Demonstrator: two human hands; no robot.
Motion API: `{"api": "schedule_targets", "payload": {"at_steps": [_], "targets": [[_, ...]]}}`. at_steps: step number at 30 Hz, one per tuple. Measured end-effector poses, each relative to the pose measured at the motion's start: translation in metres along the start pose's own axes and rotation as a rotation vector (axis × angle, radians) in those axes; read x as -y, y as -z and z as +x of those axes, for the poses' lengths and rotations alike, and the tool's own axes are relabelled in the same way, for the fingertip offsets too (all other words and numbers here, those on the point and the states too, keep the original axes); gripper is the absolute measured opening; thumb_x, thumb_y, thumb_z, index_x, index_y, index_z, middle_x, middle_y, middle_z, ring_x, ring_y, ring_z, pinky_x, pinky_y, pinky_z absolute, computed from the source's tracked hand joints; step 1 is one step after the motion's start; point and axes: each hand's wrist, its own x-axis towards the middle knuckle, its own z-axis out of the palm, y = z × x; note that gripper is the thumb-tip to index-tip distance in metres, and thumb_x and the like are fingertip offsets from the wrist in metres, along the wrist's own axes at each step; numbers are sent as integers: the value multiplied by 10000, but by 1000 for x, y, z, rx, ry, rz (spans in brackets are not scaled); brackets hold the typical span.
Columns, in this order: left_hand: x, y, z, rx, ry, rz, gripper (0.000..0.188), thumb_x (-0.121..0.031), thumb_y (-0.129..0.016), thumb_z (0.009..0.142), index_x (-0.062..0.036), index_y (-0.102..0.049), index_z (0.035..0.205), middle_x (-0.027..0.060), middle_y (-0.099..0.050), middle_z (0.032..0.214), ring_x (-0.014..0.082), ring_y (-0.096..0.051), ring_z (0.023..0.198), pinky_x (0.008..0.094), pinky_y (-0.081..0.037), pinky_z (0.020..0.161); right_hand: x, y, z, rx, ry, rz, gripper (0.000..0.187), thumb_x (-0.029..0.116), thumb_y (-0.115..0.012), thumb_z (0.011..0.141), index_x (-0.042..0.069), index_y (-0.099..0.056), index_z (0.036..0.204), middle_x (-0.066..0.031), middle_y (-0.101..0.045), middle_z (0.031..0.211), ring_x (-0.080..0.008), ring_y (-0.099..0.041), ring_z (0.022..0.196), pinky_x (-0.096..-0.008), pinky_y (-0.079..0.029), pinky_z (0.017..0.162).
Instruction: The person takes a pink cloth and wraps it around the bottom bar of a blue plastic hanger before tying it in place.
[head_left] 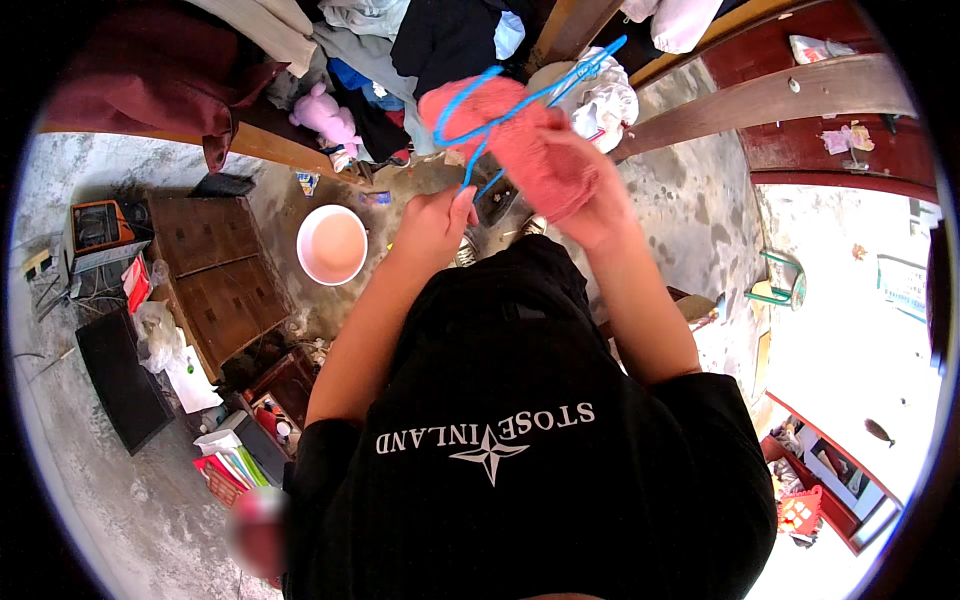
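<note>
A blue clothes hanger is pinched in my left hand, its thin frame reaching up and to the right. A salmon-red towel lies bunched against and partly through the hanger frame. My right hand grips the towel from its right side; the fingers are partly hidden by the cloth and slightly blurred. Both hands are held up in front of my body, above the floor. Left of my left hand, a white bucket of cloudy, pinkish liquid stands on the floor.
Heaped clothes and a pink stuffed toy lie beyond a wooden beam. On the left is a brown wooden cabinet. A green-framed stool stands at the right. Dark patches mark the concrete floor.
</note>
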Motion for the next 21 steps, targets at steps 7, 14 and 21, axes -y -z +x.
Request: {"api": "schedule_targets", "payload": {"at_steps": [7,14,21], "targets": [[5,14,-4,99,86,68,459,-340,-487,1084,-16,-642,799,142,-667,661,356,-675,627,449,-528,635,0,1,-3,-161,97,-386,339,78,-630,967,-4,-580,1292,-68,-700,1152,-166,-687,1044,-342,-558,924],[-26,19,2,170,130,67,487,-371,-478,1087,-13,-670,818,141,-675,660,360,-672,633,437,-531,645,-3,27,-1,-81,289,-1198,369,98,-644,985,-107,-569,1282,-63,-692,1074,-97,-617,987,-290,-512,885],[-30,22,0,176,203,109,569,-413,-434,1096,-3,-675,784,110,-665,643,241,-632,567,384,-525,612,-7,5,-7,-303,469,-1161,284,74,-718,939,-70,-583,1143,-68,-682,1031,-99,-610,936,-281,-506,845]]}}
